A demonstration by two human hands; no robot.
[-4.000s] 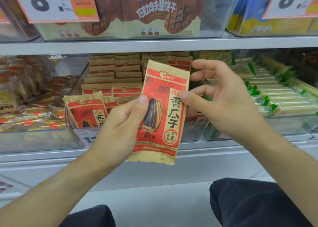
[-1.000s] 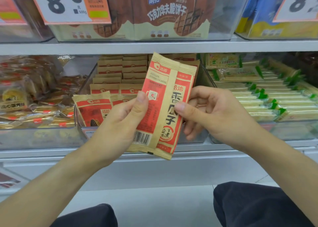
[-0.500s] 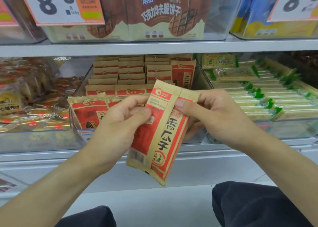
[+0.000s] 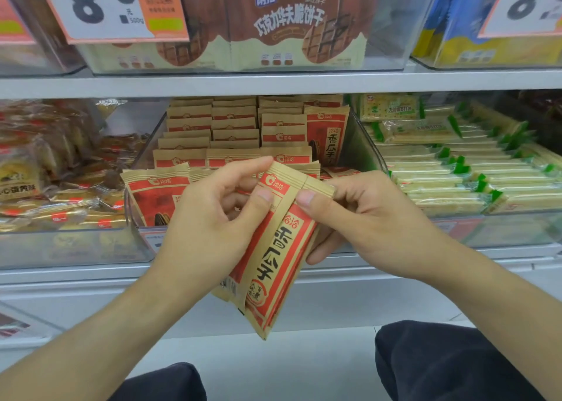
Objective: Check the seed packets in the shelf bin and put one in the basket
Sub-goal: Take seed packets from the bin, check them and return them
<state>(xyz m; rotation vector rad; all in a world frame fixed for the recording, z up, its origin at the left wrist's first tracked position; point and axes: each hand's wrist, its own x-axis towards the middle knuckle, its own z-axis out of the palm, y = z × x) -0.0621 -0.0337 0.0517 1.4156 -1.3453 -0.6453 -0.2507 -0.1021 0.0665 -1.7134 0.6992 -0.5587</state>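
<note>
red and kraft-paper, the seed packet [image 4: 275,248] sits at the centre of the frame, pinched near its top edge by both of your hands. your left hand [image 4: 209,221] has thumb in front and fingers curled behind; your right hand [image 4: 362,221] presses its thumb on the right half with fingers wrapped under. a second ago the packet was held higher and more upright with its barcode side turned toward you; since then it has dropped, tilted so its lower corner points toward the bottom centre, and the front lettering faces you again. you look to have turned it over both ways, so the checking is probably near its end, and the drop into the basket is what remains. no basket shows anywhere in frame, so you will likely have to look away from the shelf to find it.

the shelf bin [image 4: 362,145] of matching packets lies just behind your knuckles, its clear front lip close to your left fingers. the shelf edge [image 4: 273,82] runs across the upper frame. open room is toward the bottom, between your two dark knees.
</note>
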